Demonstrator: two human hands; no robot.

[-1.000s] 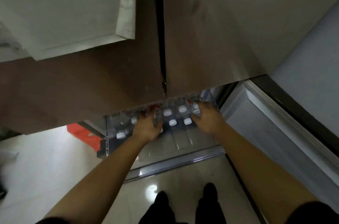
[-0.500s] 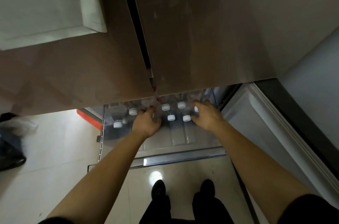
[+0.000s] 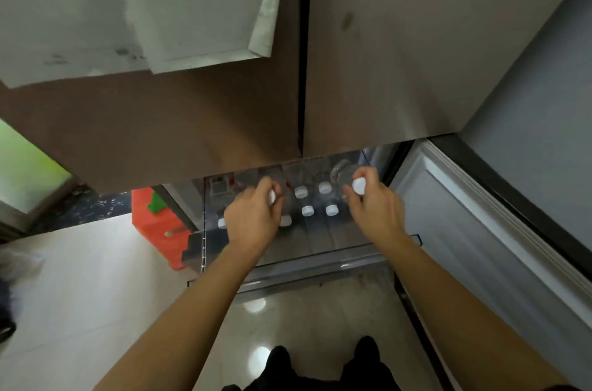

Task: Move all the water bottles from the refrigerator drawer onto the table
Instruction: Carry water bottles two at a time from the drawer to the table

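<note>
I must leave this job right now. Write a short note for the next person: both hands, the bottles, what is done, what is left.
Left hand: grips the first water bottle near its cap, over the drawer.
Right hand: grips the second water bottle by the neck, tilted.
Refrigerator drawer: pulled open; six more white caps show in it.
Done: cannot tell, the table is out of view.
Left: carry these two to the table, then fetch the rest.
</note>
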